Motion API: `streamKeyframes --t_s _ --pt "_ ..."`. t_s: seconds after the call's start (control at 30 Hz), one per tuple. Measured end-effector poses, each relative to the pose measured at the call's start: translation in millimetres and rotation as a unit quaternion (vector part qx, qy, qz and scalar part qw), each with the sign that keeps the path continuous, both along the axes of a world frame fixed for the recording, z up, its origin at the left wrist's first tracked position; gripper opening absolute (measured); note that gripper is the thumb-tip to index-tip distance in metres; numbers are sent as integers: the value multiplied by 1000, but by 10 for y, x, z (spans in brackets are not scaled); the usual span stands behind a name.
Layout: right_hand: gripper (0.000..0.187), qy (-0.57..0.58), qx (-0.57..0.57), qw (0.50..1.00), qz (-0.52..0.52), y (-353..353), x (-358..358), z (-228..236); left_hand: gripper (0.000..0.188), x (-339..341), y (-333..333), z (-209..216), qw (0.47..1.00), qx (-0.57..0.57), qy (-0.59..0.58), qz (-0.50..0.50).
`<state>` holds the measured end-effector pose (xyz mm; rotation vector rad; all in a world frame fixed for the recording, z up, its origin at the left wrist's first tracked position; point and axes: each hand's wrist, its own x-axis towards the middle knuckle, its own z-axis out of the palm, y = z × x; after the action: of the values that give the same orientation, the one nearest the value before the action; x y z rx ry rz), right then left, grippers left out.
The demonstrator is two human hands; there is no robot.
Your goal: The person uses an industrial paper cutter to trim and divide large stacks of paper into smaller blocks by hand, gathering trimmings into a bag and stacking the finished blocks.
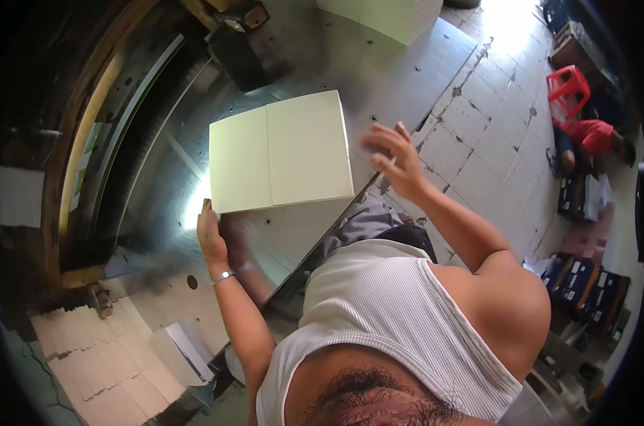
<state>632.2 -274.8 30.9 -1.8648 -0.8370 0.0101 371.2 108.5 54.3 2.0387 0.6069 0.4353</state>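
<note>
While the left hand (211, 233) stands by the lower left corner of the cream paper stack (304, 153), the right hand (400, 162) hangs in the air off the stack's right side, fingers spread wide and a bit blurred, with nothing in it. The left fingers are straight and close together, not curled round anything; they look to touch the paper, but one cannot tell if they push. The stack lies flat on the metal bench (398, 91), its lower right corner just beside the bench's near edge. A thin line splits its top in two. A black block (236, 60) stands past the stack's upper left, and another paper pile (400, 18) sits near the bench's upper right corner. If the left hand pushed too hard, the stack might slide over the near edge, as the metal looks smooth and no hand guards that side. Pushing only one corner could twist the sheets crooked.
</note>
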Motion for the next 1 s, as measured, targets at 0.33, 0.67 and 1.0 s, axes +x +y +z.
streamKeyframes --t_s 0.33,0.67,1.0 --pt "63 90 -8 996 -15 -27 -440 269 46 137 -72 -17 999 -38 17 -7" --pt "55 225 153 959 -76 -141 -769 69 45 360 -202 -26 999 -38 -8 2" --pt "48 558 266 786 -30 -143 -993 55 61 353 -325 -20 999 -4 -41 21"
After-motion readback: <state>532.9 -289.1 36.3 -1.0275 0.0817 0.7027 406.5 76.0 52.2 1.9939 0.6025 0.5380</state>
